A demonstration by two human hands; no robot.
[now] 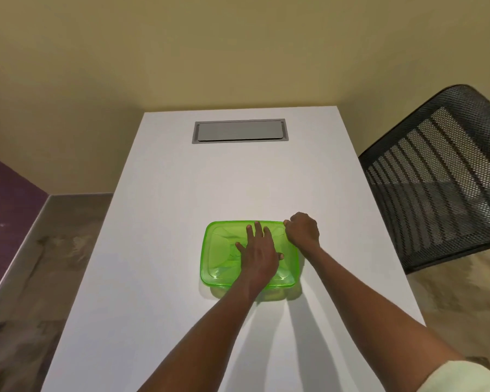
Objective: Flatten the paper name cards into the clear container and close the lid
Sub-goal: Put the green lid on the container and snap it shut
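Note:
A translucent green lid [219,251] lies on top of the clear container [275,295], which stands on the white table [181,193] in front of me. My left hand [258,253] rests flat on the middle of the lid, fingers spread. My right hand [301,229] is curled over the lid's far right corner, fingertips on the rim. The paper name cards are not visible through the lid.
A grey rectangular cable hatch [240,131] is set into the table near its far end. A black mesh chair [441,179] stands close to the table's right edge. A beige wall rises behind the table.

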